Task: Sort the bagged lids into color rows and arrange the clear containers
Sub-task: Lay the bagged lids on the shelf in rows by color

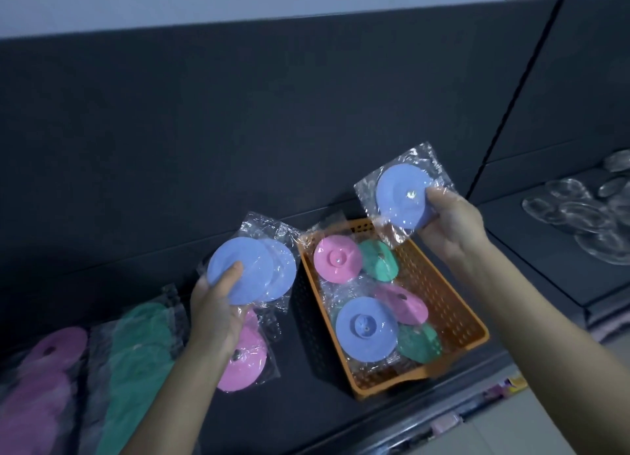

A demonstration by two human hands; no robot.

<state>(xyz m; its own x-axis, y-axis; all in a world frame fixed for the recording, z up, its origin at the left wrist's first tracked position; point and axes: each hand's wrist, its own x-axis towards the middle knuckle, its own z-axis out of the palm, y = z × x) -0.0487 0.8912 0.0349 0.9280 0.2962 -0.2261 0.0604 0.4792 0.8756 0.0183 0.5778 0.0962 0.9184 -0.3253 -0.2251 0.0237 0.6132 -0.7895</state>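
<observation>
My left hand (218,304) grips two overlapping bagged blue lids (252,270) above the dark shelf, with a bagged pink lid (243,362) held or lying just beneath it. Raised above the basket's far right corner, my right hand (450,223) pinches another bagged blue lid (400,195). The orange basket (453,304) holds several bagged lids: pink (335,258), green (378,260), blue (366,328). A pink row (44,379) and a green row (139,355) lie on the shelf at the left. Clear containers (579,212) sit at the far right.
A dark back panel (272,113) rises behind the shelf. The shelf's front edge (409,427) runs diagonally across the lower right, with a light floor (531,430) below it. A vertical divider (511,107) separates the right shelf section.
</observation>
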